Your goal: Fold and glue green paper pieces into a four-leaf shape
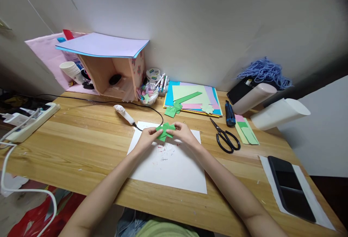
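Between my two hands is a green folded-paper piece point(165, 132), held just above a white paper sheet point(174, 171) marked with small red and dark specks. My left hand point(148, 136) pinches its left side, thumb on top. On its right side my right hand point(184, 133) grips it the same way, fingers behind the paper. A white glue gun point(123, 114) with a black cord lies left of the sheet. Black-handled scissors point(225, 136) rest to the right. More green folded paper point(172, 110) lies beyond my hands.
Coloured paper sheets point(194, 89) are stacked at the back, beside a tub of scraps point(149, 96). A cardboard box point(108, 68) stands back left, a power strip point(35, 121) at the left edge. Rightward lie a blue cutter point(230, 114), paper strips point(247, 131) and a phone point(290, 188).
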Available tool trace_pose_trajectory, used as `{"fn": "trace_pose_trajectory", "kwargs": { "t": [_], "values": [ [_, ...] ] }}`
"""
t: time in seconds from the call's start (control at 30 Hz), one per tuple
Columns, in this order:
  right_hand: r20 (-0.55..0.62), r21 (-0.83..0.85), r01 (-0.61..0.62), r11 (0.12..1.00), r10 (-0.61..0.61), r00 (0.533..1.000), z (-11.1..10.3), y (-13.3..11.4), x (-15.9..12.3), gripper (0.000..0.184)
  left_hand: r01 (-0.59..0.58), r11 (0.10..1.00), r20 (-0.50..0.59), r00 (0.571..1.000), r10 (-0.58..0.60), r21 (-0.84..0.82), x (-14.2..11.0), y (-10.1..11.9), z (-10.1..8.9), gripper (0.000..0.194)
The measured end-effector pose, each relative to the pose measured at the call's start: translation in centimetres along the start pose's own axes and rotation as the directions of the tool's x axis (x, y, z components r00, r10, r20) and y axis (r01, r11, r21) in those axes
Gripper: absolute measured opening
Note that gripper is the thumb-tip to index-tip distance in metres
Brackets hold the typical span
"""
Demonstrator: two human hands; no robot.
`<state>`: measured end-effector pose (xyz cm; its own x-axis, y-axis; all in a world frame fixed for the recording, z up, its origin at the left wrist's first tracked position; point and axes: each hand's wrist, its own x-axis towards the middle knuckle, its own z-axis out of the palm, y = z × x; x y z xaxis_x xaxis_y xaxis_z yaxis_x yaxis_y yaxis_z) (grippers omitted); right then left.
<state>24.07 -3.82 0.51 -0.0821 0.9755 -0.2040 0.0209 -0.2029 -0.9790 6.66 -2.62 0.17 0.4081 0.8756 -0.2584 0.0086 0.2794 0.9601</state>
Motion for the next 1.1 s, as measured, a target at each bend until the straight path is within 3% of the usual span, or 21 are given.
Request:
{"fn": "trace_pose_trajectory", "kwargs": {
  "t": [0.13,0.33,0.47,0.6,0.7,0.8,0.9,0.93,1.0,1.1],
  "values": [
    [0.014,0.016,0.004,1.0,-0.004,1.0,-0.1,0.2,0.0,0.038,0.035,0.999,0.031,0.999,-0.034,-0.019,-0.1,0.2,0.0,0.043],
    [0.018,-0.001,-0.004,1.0,0.004,1.0,0.0,0.3,-0.1,0.038,-0.014,0.995,-0.009,1.0,0.015,0.097,0.0,0.0,-0.2,0.037],
    [0.039,-0.011,0.004,1.0,-0.004,0.999,0.2,-0.1,-0.4,0.037,-0.075,0.964,-0.014,0.997,0.082,0.256,0.2,0.0,-0.4,0.033],
    [0.087,-0.049,0.093,0.994,-0.088,0.992,0.6,-0.8,-0.8,0.032,-0.136,0.923,-0.003,0.989,0.147,0.359,-0.5,1.0,-0.4,0.029],
    [0.094,-0.088,0.122,0.989,-0.113,0.989,0.9,-0.9,-1.1,0.034,-0.195,0.872,-0.104,0.958,0.268,0.45,-2.2,2.1,-1.9,0.024],
    [0.105,-0.127,0.135,0.983,-0.122,0.987,1.1,-0.6,-1.2,0.033,-0.233,0.666,-0.249,0.8,0.546,0.709,-4.8,2.6,-5.7,0.017],
    [0.116,-0.175,0.157,0.972,-0.138,0.984,1.5,-0.4,-0.9,0.028,-0.012,0.301,-0.222,0.646,0.73,0.954,-7.3,2.0,-10.9,0.015],
    [0.122,-0.189,0.158,0.969,-0.136,0.983,1.8,-0.4,-0.8,0.028,0.061,0.185,-0.18,0.648,0.74,0.981,-7.9,1.7,-12.4,0.015],
    [0.139,-0.217,0.165,0.962,-0.137,0.981,2.6,-0.5,-0.3,0.027,0.094,-0.001,-0.067,0.716,0.695,0.996,-8.7,0.8,-15.0,0.017],
    [0.175,-0.273,0.234,0.933,-0.192,0.966,4.4,-0.9,0.8,0.024,0.027,-0.152,0.064,0.822,0.566,0.988,-9.3,-0.3,-16.8,0.02]
  ]
}}
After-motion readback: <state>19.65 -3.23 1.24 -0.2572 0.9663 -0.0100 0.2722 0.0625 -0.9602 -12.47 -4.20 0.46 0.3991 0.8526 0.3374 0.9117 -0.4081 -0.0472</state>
